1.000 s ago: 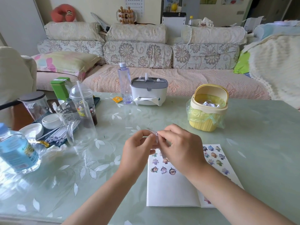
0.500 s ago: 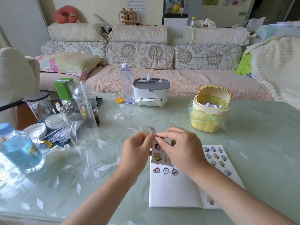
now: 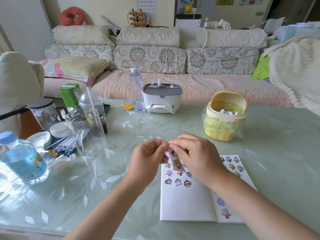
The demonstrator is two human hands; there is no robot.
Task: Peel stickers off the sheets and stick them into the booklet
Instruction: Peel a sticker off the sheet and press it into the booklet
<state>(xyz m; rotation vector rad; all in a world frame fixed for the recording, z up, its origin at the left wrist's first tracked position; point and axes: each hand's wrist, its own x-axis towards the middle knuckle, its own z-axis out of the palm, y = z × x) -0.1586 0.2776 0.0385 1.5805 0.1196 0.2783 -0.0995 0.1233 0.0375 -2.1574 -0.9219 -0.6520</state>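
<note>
Midway, we see the left hand (image 3: 149,157) and right hand (image 3: 195,155) pinching a sticker strip (image 3: 175,161) at centre frame, above the partly filled booklet (image 3: 187,201).

My right hand (image 3: 197,156) covers the top middle of the booklet (image 3: 187,203) and part of the sticker strip (image 3: 175,161); the strip's upper end is pinched out of sight.
</note>
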